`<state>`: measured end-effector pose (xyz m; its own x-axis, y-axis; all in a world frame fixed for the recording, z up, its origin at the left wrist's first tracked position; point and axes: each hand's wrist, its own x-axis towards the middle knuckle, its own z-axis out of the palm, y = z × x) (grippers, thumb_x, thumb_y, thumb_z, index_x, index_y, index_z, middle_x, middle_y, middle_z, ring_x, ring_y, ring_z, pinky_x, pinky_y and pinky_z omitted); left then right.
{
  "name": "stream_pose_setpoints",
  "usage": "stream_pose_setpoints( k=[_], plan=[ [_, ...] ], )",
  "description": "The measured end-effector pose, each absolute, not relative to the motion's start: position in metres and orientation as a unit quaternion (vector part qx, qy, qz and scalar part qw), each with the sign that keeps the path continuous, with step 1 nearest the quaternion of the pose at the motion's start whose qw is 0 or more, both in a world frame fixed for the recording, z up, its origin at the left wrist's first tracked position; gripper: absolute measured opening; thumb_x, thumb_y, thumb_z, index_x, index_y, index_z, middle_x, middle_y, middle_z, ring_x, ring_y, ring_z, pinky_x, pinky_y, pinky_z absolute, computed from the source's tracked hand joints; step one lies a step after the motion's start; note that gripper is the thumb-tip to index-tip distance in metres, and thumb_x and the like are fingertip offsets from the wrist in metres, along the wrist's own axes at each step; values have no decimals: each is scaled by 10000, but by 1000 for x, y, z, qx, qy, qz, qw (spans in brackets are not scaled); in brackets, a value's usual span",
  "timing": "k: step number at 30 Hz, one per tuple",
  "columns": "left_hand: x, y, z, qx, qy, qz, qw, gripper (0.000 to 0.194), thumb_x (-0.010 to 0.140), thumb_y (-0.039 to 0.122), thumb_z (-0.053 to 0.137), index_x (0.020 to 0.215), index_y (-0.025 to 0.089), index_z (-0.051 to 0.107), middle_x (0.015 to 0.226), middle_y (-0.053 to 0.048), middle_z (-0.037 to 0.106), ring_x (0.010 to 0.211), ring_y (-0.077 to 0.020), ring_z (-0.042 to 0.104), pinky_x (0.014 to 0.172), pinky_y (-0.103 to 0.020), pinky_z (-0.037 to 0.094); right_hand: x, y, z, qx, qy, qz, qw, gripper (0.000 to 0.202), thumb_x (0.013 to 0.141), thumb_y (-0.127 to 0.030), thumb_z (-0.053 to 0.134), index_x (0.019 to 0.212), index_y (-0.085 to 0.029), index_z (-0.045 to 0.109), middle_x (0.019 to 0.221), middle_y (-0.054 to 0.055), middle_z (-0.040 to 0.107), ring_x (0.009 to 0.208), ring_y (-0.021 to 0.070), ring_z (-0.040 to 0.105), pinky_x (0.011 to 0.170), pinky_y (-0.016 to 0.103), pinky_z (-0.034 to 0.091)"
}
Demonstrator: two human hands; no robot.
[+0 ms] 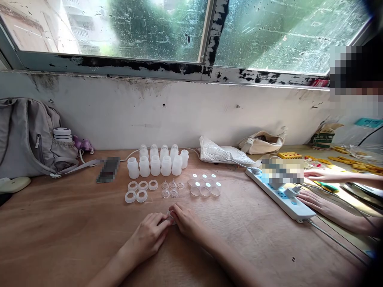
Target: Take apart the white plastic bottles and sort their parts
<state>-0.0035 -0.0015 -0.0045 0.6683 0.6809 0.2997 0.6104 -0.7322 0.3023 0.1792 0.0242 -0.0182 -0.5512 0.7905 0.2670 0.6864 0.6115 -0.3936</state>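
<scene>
Together, left hand (149,235) and right hand (186,221) around a small clear piece (171,217).

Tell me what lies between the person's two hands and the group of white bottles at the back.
In the head view, between the hands and the white bottles lie white rings, small clear nipple-shaped pieces and clear caps on the wooden table.

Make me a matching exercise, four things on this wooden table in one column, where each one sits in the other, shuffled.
Things:
1. grey backpack
2. white bottles
3. power strip
4. small clear piece

Places:
A. between the fingers of the left hand and right hand
B. far left, against the wall
C. right of the person's hands
D. in two rows behind the rings

Pairs: 1-B, 2-D, 3-C, 4-A
</scene>
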Motion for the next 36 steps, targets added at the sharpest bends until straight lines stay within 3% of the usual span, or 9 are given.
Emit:
stream_pose_setpoints(
  k=[9, 18, 25, 30, 36],
  plan=[
    [-1, -1, -7, 908, 355, 206, 77, 244, 798, 111, 413, 994, 199, 529, 961, -65, 554, 863, -193, 513, 742, -331, 448, 180, 24, -14, -427, -865, 157, 211, 152, 829, -115, 392, 929, -182, 484, 881, 43, 543, 774, 151, 542, 687, 257, 423],
    [-2, 0, -9, 908, 350, 218, 75, 275, 806, 119, 409, 1041, 210, 519, 951, -65, 557, 870, -191, 518, 746, -329, 450, 185, 21, -3, -423, -843, 229, 241, 216, 821, -101, 358, 963, -181, 499, 929, 54, 555, 855, 153, 530, 777, 281, 417],
    [-3, 0, -7, 908, 350, 221, 67, 289, 816, 118, 387, 1062, 206, 510, 1001, -68, 555, 892, -182, 517, 771, -325, 446, 187, 27, 3, -471, -761, 310, 321, 208, 851, -177, 327, 940, -200, 513, 697, -6, 557, 653, 130, 536, 615, 242, 432],
    [-6, 4, -9, 890, 397, 225, 20, 313, 816, 148, 406, 1109, 216, 496, 1015, -70, 533, 920, -196, 500, 803, -353, 431, 193, 42, -8, -522, -728, 203, 395, 127, 835, -241, 401, 875, -174, 500, 676, 4, 534, 585, 125, 508, 579, 240, 411],
    [-15, 16, -16, 829, 502, 232, -78, 341, 818, 197, 420, 1146, 250, 500, 1116, -86, 489, 1043, -249, 433, 887, -437, 355, 200, 62, -24, -569, -718, 112, 385, 129, 820, -232, 415, 800, -168, 525, 689, 34, 542, 641, 160, 523, 592, 267, 412]
  ],
)
